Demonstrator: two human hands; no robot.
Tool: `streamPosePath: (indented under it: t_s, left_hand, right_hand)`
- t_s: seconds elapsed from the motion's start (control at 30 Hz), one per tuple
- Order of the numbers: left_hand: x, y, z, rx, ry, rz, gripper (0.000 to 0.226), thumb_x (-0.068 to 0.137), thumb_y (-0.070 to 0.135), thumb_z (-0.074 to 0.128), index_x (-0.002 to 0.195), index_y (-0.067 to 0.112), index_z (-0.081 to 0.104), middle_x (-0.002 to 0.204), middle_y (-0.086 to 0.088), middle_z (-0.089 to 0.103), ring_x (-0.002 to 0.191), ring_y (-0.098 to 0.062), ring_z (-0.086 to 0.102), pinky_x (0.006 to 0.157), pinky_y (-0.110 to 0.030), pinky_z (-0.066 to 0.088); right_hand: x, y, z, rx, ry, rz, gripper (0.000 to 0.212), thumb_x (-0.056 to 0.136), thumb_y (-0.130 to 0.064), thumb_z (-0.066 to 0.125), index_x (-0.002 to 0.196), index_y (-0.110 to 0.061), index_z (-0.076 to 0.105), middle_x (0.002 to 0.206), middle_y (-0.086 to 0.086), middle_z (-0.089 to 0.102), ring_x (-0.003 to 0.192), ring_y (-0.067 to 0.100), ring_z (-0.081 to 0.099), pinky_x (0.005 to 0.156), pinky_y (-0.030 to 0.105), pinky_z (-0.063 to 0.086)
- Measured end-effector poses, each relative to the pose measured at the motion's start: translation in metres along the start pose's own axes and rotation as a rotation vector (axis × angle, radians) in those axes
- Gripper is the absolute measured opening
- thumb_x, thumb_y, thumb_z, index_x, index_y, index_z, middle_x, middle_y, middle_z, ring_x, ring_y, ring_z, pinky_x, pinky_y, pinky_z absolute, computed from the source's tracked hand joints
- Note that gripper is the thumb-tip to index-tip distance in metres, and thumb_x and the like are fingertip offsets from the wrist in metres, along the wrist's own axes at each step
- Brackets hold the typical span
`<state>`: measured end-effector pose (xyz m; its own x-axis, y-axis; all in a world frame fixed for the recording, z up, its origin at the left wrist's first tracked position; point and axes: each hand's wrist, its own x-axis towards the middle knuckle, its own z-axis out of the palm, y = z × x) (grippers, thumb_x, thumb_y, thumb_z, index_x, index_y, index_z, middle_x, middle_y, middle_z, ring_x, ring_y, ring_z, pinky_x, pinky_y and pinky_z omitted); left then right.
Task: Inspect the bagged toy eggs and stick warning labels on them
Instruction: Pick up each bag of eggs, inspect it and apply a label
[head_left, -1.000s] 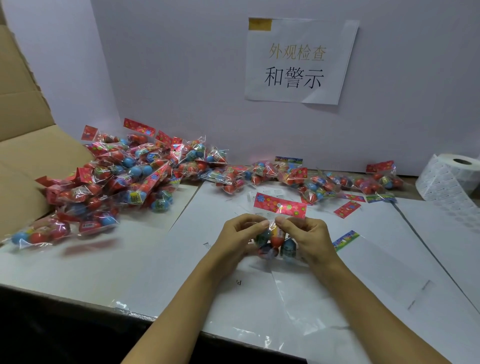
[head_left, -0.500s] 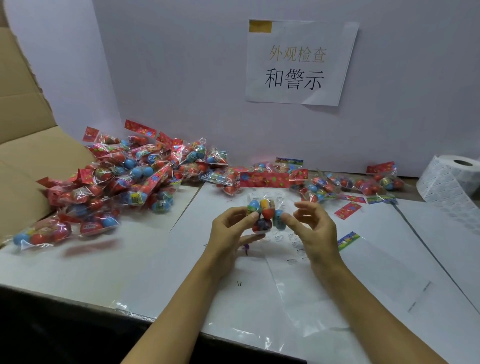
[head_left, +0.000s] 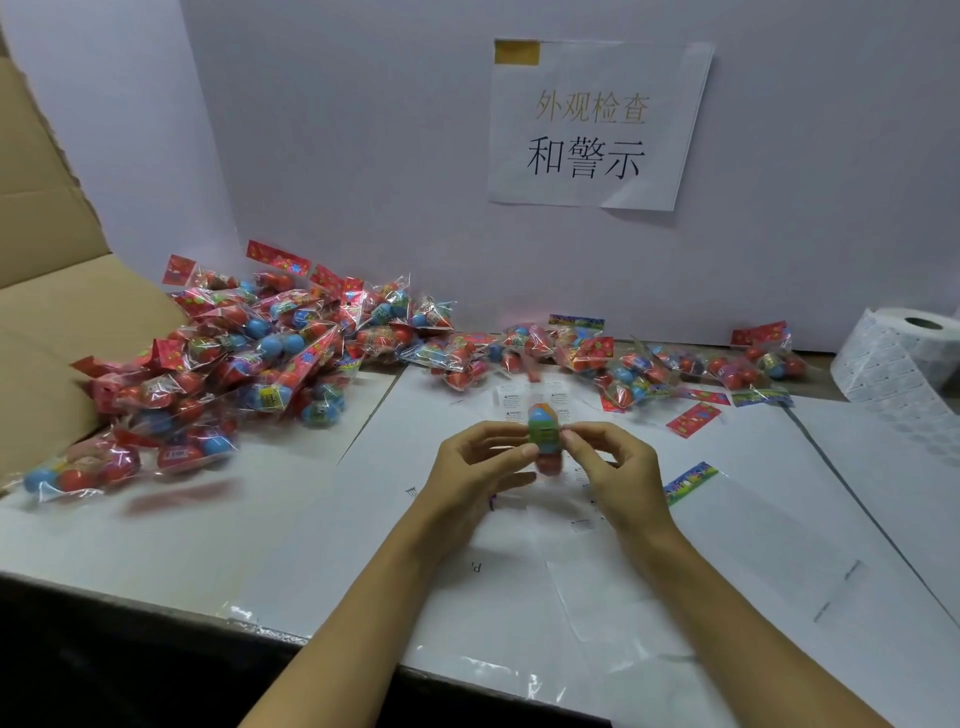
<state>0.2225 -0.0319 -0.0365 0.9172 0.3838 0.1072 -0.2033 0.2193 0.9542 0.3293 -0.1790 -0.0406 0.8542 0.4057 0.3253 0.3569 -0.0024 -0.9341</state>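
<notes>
A clear bag of toy eggs (head_left: 545, 434) is held above the middle of the table, seen edge-on with green, blue and red eggs showing. My left hand (head_left: 480, 467) pinches it from the left and my right hand (head_left: 608, 462) pinches it from the right. Just behind the bag a strip of white warning labels (head_left: 535, 401) lies on the table. A large heap of bagged eggs (head_left: 249, 364) fills the left side, and a smaller row of bagged eggs (head_left: 613, 364) runs along the back.
A roll of white labels (head_left: 904, 364) stands at the far right. A cardboard box flap (head_left: 52, 291) rises on the left. White sheets (head_left: 753, 545) cover the table. A paper sign (head_left: 597, 124) hangs on the back wall. Loose header cards (head_left: 693, 418) lie right of centre.
The bag was lifted off the table and turned over between both hands. Its red header card no longer faces me and the bag now shows edge-on.
</notes>
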Motion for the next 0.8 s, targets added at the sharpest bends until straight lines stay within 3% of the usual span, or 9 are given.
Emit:
streamPosePath:
  t_s: [0.03,0.1,0.17,0.23,0.3,0.37,0.43,0.5,0.8]
  left_hand:
    - [-0.0003,-0.0010,0.0002,0.020,-0.008,-0.001,0.032,0.082,0.017,0.081,0.111,0.007,0.075,0.112,-0.016,0.076,0.109,-0.030,0.072,0.093,-0.042,0.060]
    - [-0.0002,-0.0025,0.0001,0.062,-0.001,0.001,0.033,0.080,0.022,0.079,0.111,0.011,0.077,0.112,-0.012,0.077,0.110,-0.026,0.072,0.092,-0.040,0.058]
    - [0.0006,-0.0038,-0.0015,0.093,0.019,0.027,0.031,0.080,0.022,0.078,0.110,0.015,0.079,0.111,-0.008,0.078,0.109,-0.024,0.072,0.088,-0.035,0.057]
    - [0.0015,-0.0040,-0.0029,0.107,0.063,0.067,0.024,0.078,0.022,0.078,0.102,0.020,0.081,0.106,-0.008,0.079,0.105,-0.025,0.073,0.087,-0.036,0.058]
    - [0.0030,-0.0045,-0.0044,0.138,0.148,0.098,0.021,0.075,0.026,0.080,0.096,0.026,0.081,0.102,-0.005,0.079,0.103,-0.025,0.073,0.086,-0.040,0.058]
    - [0.0054,-0.0039,-0.0052,0.186,0.258,0.098,0.032,0.070,0.036,0.082,0.101,0.029,0.076,0.106,0.002,0.077,0.106,-0.019,0.071,0.083,-0.036,0.058]
    - [0.0076,-0.0035,-0.0058,0.182,0.313,0.062,0.052,0.068,0.043,0.086,0.114,0.029,0.070,0.115,0.003,0.072,0.110,-0.014,0.067,0.084,-0.032,0.057]
    - [0.0084,-0.0036,-0.0056,0.096,0.291,-0.015,0.064,0.071,0.045,0.089,0.127,0.023,0.066,0.125,-0.003,0.070,0.115,-0.020,0.067,0.089,-0.036,0.057]
    - [0.0053,-0.0026,-0.0056,0.114,0.263,0.011,0.057,0.072,0.042,0.084,0.123,0.021,0.068,0.122,-0.007,0.073,0.113,-0.028,0.071,0.097,-0.052,0.058]
  right_hand:
    - [-0.0007,-0.0021,0.0005,0.036,-0.015,0.021,0.007,0.097,-0.028,0.067,0.094,-0.028,0.074,0.090,-0.015,0.075,0.091,0.004,0.068,0.078,0.020,0.052]
    - [-0.0021,-0.0062,0.0008,0.129,-0.076,0.061,0.029,0.092,-0.053,0.063,0.102,-0.028,0.073,0.093,-0.014,0.075,0.089,0.001,0.068,0.074,0.015,0.051]
    - [-0.0026,-0.0079,0.0009,0.179,-0.150,0.091,0.050,0.079,-0.063,0.073,0.114,-0.027,0.068,0.099,-0.011,0.076,0.093,0.002,0.070,0.074,0.015,0.053]
    - [-0.0032,-0.0057,0.0028,0.144,-0.186,0.071,0.050,0.078,-0.041,0.085,0.120,-0.022,0.066,0.105,-0.003,0.077,0.099,0.010,0.072,0.080,0.022,0.057]
    - [-0.0030,-0.0048,0.0043,0.118,-0.156,0.052,0.034,0.085,-0.019,0.080,0.116,-0.020,0.068,0.105,0.000,0.077,0.098,0.014,0.073,0.079,0.023,0.057]
    - [-0.0024,-0.0037,0.0034,0.178,-0.139,0.071,0.023,0.091,-0.012,0.073,0.111,-0.021,0.069,0.100,-0.001,0.078,0.092,0.013,0.074,0.070,0.019,0.055]
    - [-0.0020,-0.0053,0.0009,0.222,-0.154,0.118,0.019,0.094,-0.012,0.068,0.111,-0.021,0.070,0.098,-0.002,0.079,0.090,0.014,0.075,0.067,0.020,0.056]
    - [-0.0020,-0.0062,-0.0004,0.222,-0.182,0.157,0.018,0.096,-0.014,0.065,0.111,-0.022,0.071,0.097,0.000,0.078,0.090,0.016,0.074,0.069,0.024,0.058]
    - [-0.0040,-0.0074,0.0019,0.185,-0.260,0.197,0.023,0.094,-0.022,0.066,0.116,-0.022,0.071,0.102,-0.002,0.077,0.095,0.016,0.073,0.075,0.031,0.058]
